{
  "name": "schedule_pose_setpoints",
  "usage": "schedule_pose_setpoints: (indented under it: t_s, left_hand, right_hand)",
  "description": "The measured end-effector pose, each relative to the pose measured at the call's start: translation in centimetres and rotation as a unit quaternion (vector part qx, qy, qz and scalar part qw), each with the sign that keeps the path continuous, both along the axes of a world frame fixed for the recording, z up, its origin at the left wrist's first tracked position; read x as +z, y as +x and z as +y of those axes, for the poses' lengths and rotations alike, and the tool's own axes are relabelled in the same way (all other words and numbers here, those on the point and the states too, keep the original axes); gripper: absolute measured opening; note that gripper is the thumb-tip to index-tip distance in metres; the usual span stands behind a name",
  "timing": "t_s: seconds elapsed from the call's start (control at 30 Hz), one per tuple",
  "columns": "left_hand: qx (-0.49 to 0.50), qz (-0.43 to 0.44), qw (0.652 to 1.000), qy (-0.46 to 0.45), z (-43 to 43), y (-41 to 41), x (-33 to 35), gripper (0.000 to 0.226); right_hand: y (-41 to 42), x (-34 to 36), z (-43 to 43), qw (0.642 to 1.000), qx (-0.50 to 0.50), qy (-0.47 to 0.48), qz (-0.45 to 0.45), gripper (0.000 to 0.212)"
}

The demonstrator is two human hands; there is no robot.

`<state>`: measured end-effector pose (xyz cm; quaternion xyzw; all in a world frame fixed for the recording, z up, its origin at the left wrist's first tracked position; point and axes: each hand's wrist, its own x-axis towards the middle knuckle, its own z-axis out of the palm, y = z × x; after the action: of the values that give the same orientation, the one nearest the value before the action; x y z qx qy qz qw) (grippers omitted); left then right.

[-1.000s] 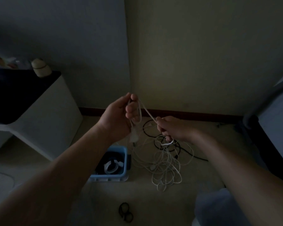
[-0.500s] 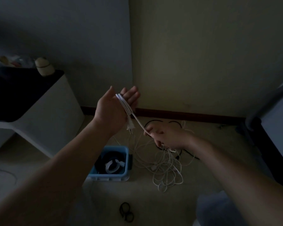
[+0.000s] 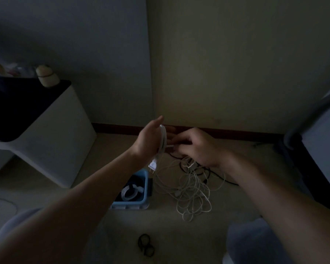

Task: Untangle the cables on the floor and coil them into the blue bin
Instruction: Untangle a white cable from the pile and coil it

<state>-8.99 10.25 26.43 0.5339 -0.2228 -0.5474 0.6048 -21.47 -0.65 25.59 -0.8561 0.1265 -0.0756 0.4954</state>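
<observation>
My left hand (image 3: 151, 138) is raised with straight fingers, and a white cable (image 3: 163, 139) is wound in a few turns around its palm. The cable's white plug (image 3: 152, 165) dangles below the wrist. My right hand (image 3: 196, 145) is just right of it, pinching the same cable near the left palm. From there the cable drops to a tangled pile of white cables (image 3: 191, 189) on the floor, mixed with a black cable (image 3: 213, 174). The blue bin (image 3: 139, 201) sits below my left forearm with a coiled white cable (image 3: 131, 193) inside.
A white cabinet (image 3: 51, 141) with a dark top stands at the left. A small black looped tie (image 3: 146, 244) lies on the floor in front of the bin. Dark furniture (image 3: 316, 149) lines the right side. A wall with a brown baseboard (image 3: 236, 133) runs behind.
My right hand has risen from near the pile up to the left palm, carrying the cable around it. The left hand has turned so its fingers point up and away.
</observation>
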Motion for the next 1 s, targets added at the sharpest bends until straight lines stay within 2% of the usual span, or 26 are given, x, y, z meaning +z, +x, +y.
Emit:
schedule_pose_setpoints:
  t_s: [0.17,0.3,0.4,0.6,0.7,0.8,0.9,1.0]
  left_hand:
    - [-0.101,-0.09,0.991,-0.016,0.1,-1.0,0.1,0.077]
    - [-0.161,-0.134,0.978,0.0,0.0,-0.5,-0.6,0.087]
    - [-0.163,-0.139,0.977,0.015,-0.3,-0.5,-0.7,0.09]
    - [-0.168,-0.078,0.983,-0.014,-0.2,-0.1,-0.6,0.081]
    - [-0.158,-0.059,0.985,-0.027,0.1,-0.2,-0.6,0.063]
    - [-0.128,-0.031,0.991,-0.037,0.3,-0.3,-0.6,0.042]
    - [-0.116,0.021,0.992,-0.051,0.5,-0.2,-0.2,0.036]
    - [-0.121,0.07,0.987,-0.075,0.7,0.2,0.0,0.037]
  right_hand:
    - [-0.8,0.5,-1.6,0.996,-0.077,-0.031,-0.039,0.007]
    - [-1.3,0.7,-2.6,0.982,-0.143,-0.109,-0.065,0.042]
    - [-1.3,0.7,-2.9,0.979,-0.142,-0.114,-0.086,0.049]
    - [-0.7,-0.2,-3.3,0.982,-0.141,-0.068,-0.106,0.029]
    - [-0.5,-0.8,-3.5,0.987,-0.14,-0.028,-0.075,0.022]
    - [-0.2,-1.1,-3.5,0.99,-0.127,0.013,-0.052,0.025]
    - [-0.1,-1.3,-3.6,0.991,-0.096,0.074,-0.05,0.027]
    - [-0.3,-1.4,-3.3,0.993,-0.069,0.088,-0.025,0.033]
